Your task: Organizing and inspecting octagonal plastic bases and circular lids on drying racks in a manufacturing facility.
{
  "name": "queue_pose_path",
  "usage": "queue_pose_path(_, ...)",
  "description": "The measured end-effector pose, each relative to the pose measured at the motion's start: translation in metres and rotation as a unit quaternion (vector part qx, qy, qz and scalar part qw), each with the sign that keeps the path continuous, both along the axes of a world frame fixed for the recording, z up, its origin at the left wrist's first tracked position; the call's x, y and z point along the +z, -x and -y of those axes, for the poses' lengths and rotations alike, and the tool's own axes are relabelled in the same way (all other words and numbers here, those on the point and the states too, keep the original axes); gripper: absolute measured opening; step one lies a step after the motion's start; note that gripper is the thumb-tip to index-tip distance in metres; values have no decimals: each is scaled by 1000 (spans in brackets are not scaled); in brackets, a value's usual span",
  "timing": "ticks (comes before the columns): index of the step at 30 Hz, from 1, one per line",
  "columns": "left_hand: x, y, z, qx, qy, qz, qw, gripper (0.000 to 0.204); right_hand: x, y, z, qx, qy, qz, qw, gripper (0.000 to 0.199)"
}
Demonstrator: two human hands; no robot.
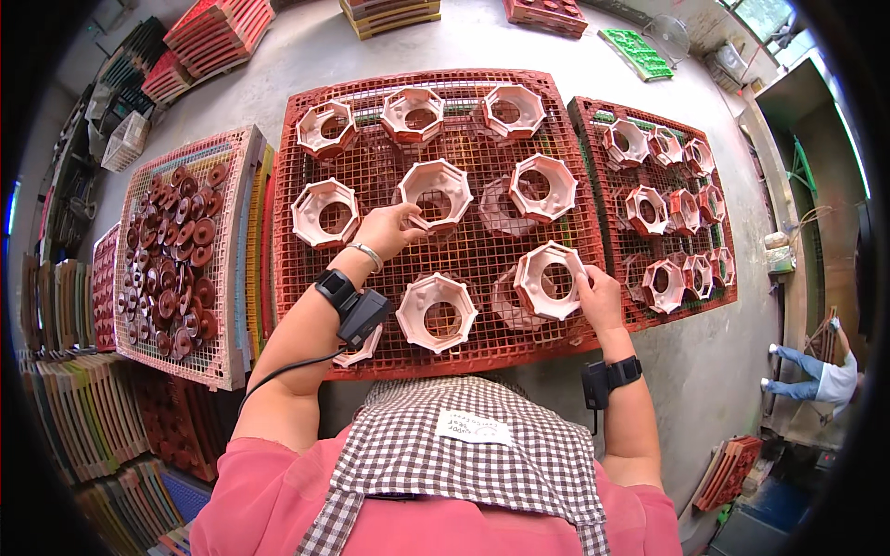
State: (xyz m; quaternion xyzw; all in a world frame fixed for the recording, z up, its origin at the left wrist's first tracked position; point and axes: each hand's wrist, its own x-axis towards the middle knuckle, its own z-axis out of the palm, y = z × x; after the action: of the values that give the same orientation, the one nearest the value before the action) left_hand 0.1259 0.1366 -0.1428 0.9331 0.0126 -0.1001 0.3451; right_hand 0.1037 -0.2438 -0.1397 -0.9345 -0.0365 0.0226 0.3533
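Several octagonal pots, pale pink with a round hole in the bottom, sit on a dark red mesh rack (371, 173) in front of me. My left hand (387, 232) is closed, thumb and fingers pinching the near-left rim of the middle pot (449, 182). My right hand (601, 298) is closed on the right rim of the lower right pot (532, 280), which looks tilted. Between my hands stands another pot (419, 320). My left forearm partly covers a pot (360, 352) at the near-left corner. Through the mesh, more pots show dimly on a layer below.
A second red rack (718, 295) with smaller octagonal pots lies to the right. At left, a pale mesh rack (139, 347) holds a heap of brown discs. Stacked trays (222, 42) and a green tray (638, 54) lie farther off. A person (820, 375) is at far right.
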Motion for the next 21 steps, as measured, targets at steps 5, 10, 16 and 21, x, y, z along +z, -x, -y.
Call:
queue_pose_path(5, -9, -9, 13, 78, 53, 18, 995, 23, -24, -12, 14, 1, 25, 16, 1000, 18)
queue_pose_path(10, -14, -4, 6, 113, 85, 51, 989, 21, -9, -27, 13, -6, 87, 37, 996, 28)
queue_pose_path(16, -26, 10, 0, 102, 132, 21, 986, 24, -9, -91, -9, -23, 20, 60, 998, 35)
queue_pose_path(21, 29, 39, 3, 146, 50, 54, 987, 42, -42, -144, -17, -36, 42, -12, 998, 43)
